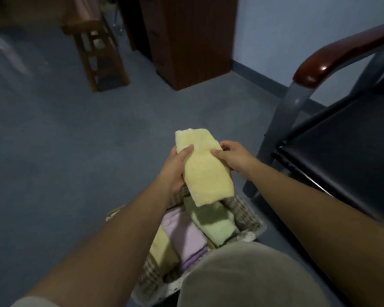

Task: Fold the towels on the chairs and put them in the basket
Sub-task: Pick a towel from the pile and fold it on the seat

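No writing was legible anywhere. Black-seated chair stood just right of the wicker basket. Basket held folded green towel, purple towel and another yellow one. Above the basket, left hand and right hand each clamped a side of the folded yellow towel.

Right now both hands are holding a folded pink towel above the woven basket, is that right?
Not quite: the head view shows the folded towel is pale yellow, not pink. The left hand and right hand do hold it above the woven basket, which already contains folded towels.
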`<state>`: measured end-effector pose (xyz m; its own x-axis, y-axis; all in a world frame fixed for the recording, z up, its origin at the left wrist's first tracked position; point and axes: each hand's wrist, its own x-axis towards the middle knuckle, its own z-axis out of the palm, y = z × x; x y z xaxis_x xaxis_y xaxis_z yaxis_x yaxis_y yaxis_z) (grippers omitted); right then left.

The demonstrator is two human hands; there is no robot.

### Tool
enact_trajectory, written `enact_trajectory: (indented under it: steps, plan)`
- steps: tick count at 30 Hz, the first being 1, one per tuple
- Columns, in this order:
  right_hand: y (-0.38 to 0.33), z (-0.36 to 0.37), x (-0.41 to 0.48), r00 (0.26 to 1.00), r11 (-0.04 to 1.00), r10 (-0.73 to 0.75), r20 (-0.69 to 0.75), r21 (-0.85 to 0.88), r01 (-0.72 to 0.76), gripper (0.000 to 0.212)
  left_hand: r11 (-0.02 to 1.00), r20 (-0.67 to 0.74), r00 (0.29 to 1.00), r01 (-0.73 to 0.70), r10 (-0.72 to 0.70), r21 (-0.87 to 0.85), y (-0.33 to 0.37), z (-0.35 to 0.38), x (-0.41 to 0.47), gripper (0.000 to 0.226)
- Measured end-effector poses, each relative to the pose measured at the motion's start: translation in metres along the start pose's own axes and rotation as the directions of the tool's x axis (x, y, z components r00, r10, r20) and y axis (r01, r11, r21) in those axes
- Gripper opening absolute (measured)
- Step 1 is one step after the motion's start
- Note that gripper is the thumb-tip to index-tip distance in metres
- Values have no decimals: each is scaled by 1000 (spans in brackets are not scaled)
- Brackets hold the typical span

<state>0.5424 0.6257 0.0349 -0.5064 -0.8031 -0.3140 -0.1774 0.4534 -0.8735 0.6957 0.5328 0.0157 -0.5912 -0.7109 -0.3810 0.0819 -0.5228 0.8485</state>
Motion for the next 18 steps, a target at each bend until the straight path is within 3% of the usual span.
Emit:
enact_trajectory:
  steps: [4,8,13,18]
  plan:
    - [50,41,5,971,994,108,214,-56,-98,16,993,-74,990,117,-118,-22,-61,-56,-24,36]
    - [85,73,-1,900,967,226,372,-199,-160,16,970,-112,963,243,-244,-21,-113,-99,-44,41]
    - [114,111,-2,903,938,286,321,-284,-197,14,942,-228,919,334,-321,19,-142,-124,-43,29]
    - [143,141,16,904,945,280,323,-258,-200,40,915,-391,867,383,-307,130,-175,-150,-14,45]
